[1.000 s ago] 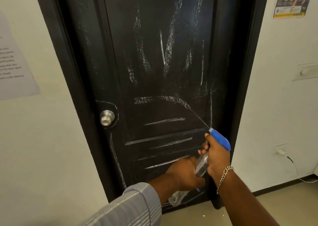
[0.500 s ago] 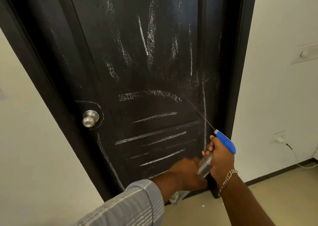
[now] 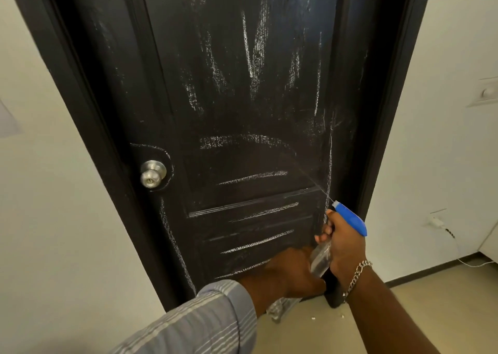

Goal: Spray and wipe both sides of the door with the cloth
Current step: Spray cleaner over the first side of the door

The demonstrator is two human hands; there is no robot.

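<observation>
Head view, nearest first: our left hand reaches low toward the door, its fingers hidden from us, so we cannot tell its grip; a pale cloth hangs just under it. Beside it our right hand grips the sprayer, finger on the trigger, nozzle angled up and left at the door. Beyond both hands stands the door, upright, streaked white, its knob to the left. We judge the left hand nearer for wiping.
</observation>
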